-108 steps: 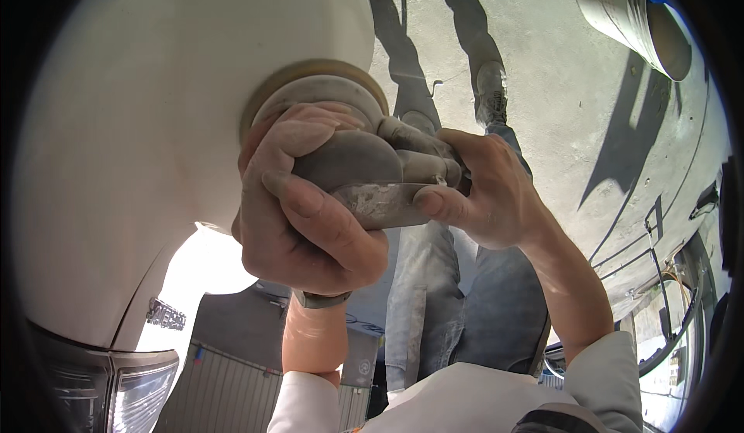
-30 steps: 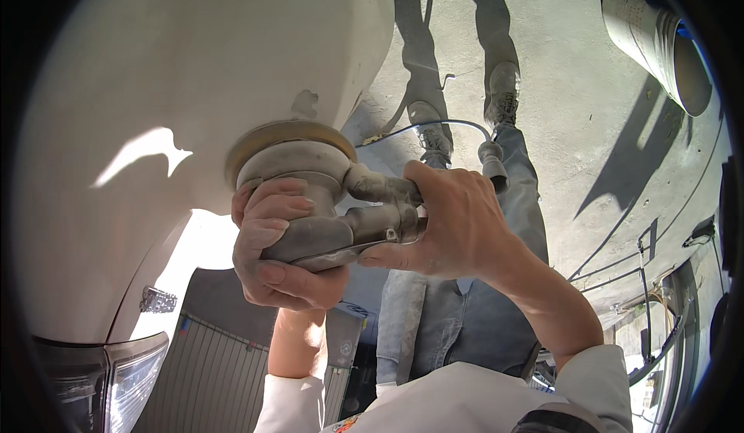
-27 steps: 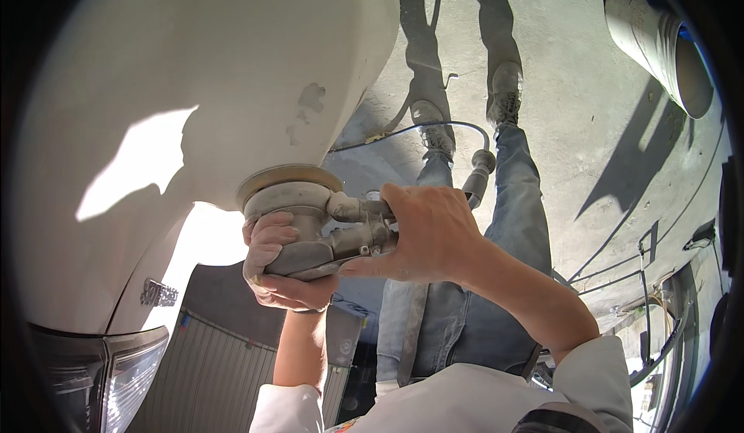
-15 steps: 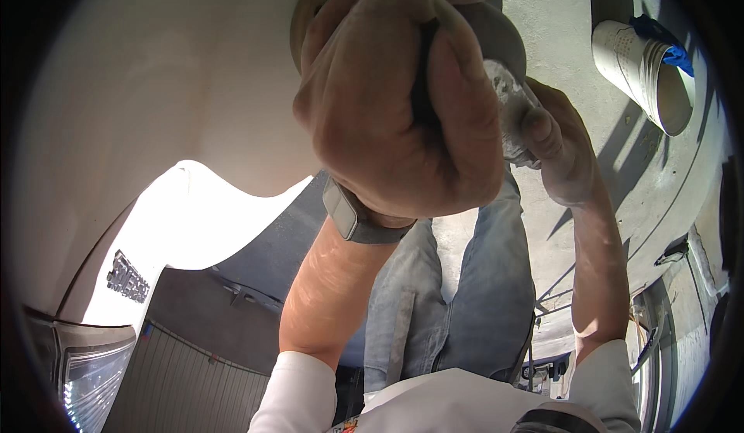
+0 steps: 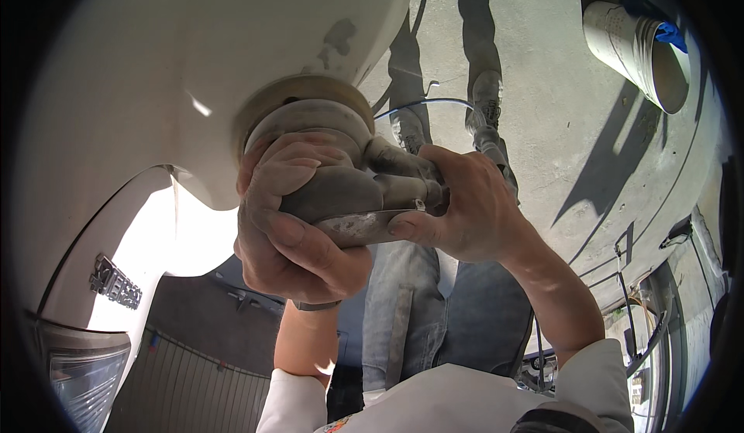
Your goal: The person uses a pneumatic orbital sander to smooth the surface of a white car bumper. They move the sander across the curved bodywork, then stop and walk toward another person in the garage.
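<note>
A dusty grey air sander (image 5: 333, 193) with a round pale pad (image 5: 252, 108) lies against the curved pale car panel (image 5: 209, 38). My left hand (image 5: 302, 255) is wrapped round the sander's head, with a watch band at its wrist. On the tool's handle end is my right hand (image 5: 477, 208), its thumb along the scuffed metal lever and its fingers curled at the far side. Near the pad, a dark smudge (image 5: 339, 36) marks the panel. My hands hide part of the sander's body.
A lamp (image 5: 89, 371) and a dark emblem (image 5: 115, 282) are on the bodywork at left. One white bucket (image 5: 616, 42) lies tipped at upper right with a blue cloth (image 5: 670, 36). A thin blue hose (image 5: 434, 101) crosses near two shoes (image 5: 486, 96) on the concrete.
Both hands and the sander have shifted down and left in the picture. My right hand now reaches across to the tool's handle end, and the pad shows against the panel.
</note>
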The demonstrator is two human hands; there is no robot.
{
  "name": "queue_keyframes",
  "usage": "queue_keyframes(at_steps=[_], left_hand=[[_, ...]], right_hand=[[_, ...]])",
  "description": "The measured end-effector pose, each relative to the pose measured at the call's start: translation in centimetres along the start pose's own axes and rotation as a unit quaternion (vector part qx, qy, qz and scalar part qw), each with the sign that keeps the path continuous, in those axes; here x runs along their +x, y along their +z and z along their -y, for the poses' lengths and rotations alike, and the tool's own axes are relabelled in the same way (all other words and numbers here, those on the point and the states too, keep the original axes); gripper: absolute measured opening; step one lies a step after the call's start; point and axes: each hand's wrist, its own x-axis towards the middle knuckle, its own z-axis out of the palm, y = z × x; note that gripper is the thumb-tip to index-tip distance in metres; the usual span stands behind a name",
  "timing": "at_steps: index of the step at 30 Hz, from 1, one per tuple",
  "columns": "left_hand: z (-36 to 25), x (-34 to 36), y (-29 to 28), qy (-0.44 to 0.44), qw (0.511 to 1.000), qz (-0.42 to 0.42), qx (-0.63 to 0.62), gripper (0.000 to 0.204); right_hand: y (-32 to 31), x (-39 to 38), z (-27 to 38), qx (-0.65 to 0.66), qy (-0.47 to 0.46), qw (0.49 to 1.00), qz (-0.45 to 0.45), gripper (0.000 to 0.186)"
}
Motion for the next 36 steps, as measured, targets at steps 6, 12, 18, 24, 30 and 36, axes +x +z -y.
queue_keyframes(at_steps=[6, 12, 18, 24, 30, 36], left_hand=[[0.3, 0.6, 0.4, 0.041, 0.999, -0.008, 0.003, 0.043], [0.2, -0.5, -0.9, 0.105, 0.994, 0.006, 0.023, 0.044], [0.6, 2.1, 5.1, 0.094, 0.992, 0.006, -0.087, 0.042], [2.3, 0.2, 2.0, 0.072, 0.994, -0.023, -0.084, 0.035], [3.0, -4.5, -4.1, 0.047, 0.998, -0.008, 0.029, 0.034], [0.6, 5.2, 8.5, 0.093, 0.984, -0.083, -0.129, 0.040]], right_hand=[[1.9, -0.7, -1.9, 0.039, -0.026, 0.997, -0.066, 0.082], [3.7, -0.5, -1.7, -0.026, -0.022, 0.999, 0.019, 0.082], [-3.3, 0.3, -2.9, 0.007, -0.058, 0.992, -0.107, 0.088], [-0.8, 0.3, -2.3, -0.029, -0.082, 0.993, -0.079, 0.087], [3.3, 0.8, 1.2, -0.152, 0.016, 0.984, 0.091, 0.085], [-9.1, 2.2, -1.0, -0.053, -0.096, 0.989, -0.101, 0.091]])
